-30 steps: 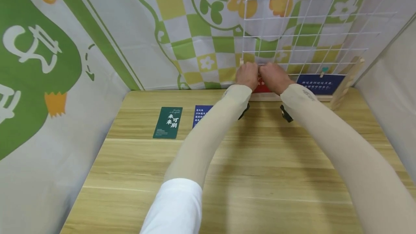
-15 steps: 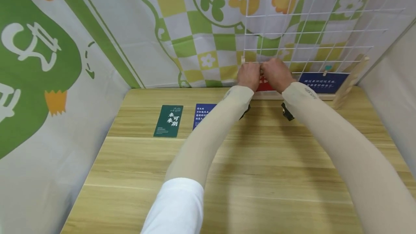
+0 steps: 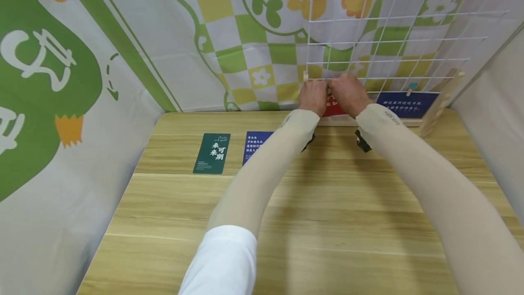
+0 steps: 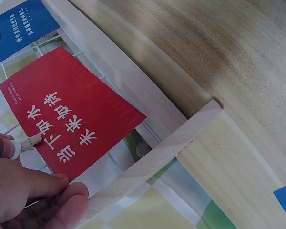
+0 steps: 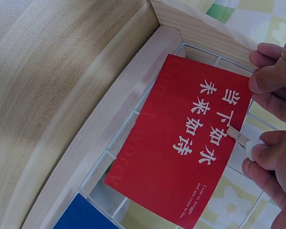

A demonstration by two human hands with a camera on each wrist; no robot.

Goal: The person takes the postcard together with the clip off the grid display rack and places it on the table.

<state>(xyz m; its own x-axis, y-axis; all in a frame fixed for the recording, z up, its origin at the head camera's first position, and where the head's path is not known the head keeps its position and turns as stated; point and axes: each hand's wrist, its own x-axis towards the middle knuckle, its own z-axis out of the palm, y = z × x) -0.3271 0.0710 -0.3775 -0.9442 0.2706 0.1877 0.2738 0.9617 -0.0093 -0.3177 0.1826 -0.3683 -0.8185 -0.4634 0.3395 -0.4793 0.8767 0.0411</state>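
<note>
A red card (image 5: 181, 143) with white characters lies against the lower part of a white wire grid (image 3: 393, 40). My left hand (image 3: 314, 97) pinches one upper corner of the card between thumb and fingers, as the left wrist view shows at the fingertips (image 4: 62, 180). Beside it my right hand (image 3: 349, 94) pinches a small wooden clothespin (image 5: 237, 136) with a white ornament on it. The clothespin's tip sits over the card's top edge. In the head view both hands cover much of the card.
A blue card (image 3: 407, 104) hangs right of the hands from a clothespin with a teal heart (image 3: 412, 86). The grid stands in a wooden base (image 3: 442, 104) at the table's back. A green card (image 3: 212, 153) and another blue card (image 3: 255, 145), partly behind the left arm, lie on the table (image 3: 163, 213).
</note>
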